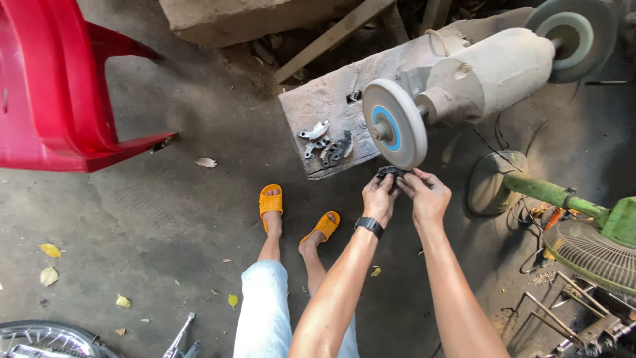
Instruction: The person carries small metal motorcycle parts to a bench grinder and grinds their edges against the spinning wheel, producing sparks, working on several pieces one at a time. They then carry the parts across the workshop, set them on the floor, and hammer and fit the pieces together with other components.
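Head view: the left hand (379,197) and right hand (426,195) both pinch a small dark metal part (391,172) under the grinding wheel (395,124). Best held firmly, fingertips clear of the wheel.

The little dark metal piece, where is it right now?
In the head view, the dark metal piece sits right of centre, pinched between both hands' fingers, just under the round grinding wheel.

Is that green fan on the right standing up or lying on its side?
Lying on its side. The green fan has its pole stretched level across the floor, its round base standing on edge and its wire cage low near the ground.
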